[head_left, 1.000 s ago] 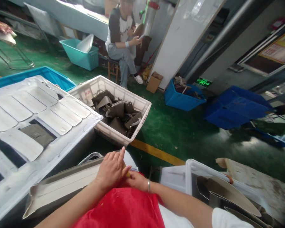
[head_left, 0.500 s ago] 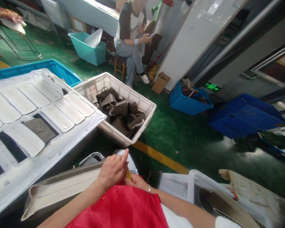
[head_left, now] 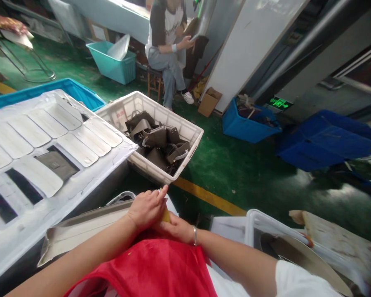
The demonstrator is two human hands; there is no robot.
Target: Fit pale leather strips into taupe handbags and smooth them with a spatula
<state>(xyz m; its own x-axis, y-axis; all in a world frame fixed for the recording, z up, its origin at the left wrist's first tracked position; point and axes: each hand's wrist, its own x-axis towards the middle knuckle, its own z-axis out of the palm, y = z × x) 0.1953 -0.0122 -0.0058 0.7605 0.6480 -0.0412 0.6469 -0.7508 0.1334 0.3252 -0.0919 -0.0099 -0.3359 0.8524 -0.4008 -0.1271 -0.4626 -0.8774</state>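
Observation:
My left hand [head_left: 146,209] lies over my right hand [head_left: 174,229] in my lap, above a red cloth [head_left: 160,268]. Between the two hands a small yellow thing [head_left: 166,215] shows; most of it is hidden and I cannot name it. The left fingers are pressed together round it, and the right fingers are tucked under the left hand. A bracelet sits on my right wrist. A long grey flat piece [head_left: 83,231] lies just left of my hands.
A white moulded tray [head_left: 43,144] with oblong pockets stands at the left. A white crate [head_left: 185,128] of dark grey bags is ahead. A white bin [head_left: 259,225] with curved grey pieces is at the right. Blue bins and a seated person [head_left: 167,49] are further off.
The view has shifted a little. My hands stay together in my lap, the left one still over the right.

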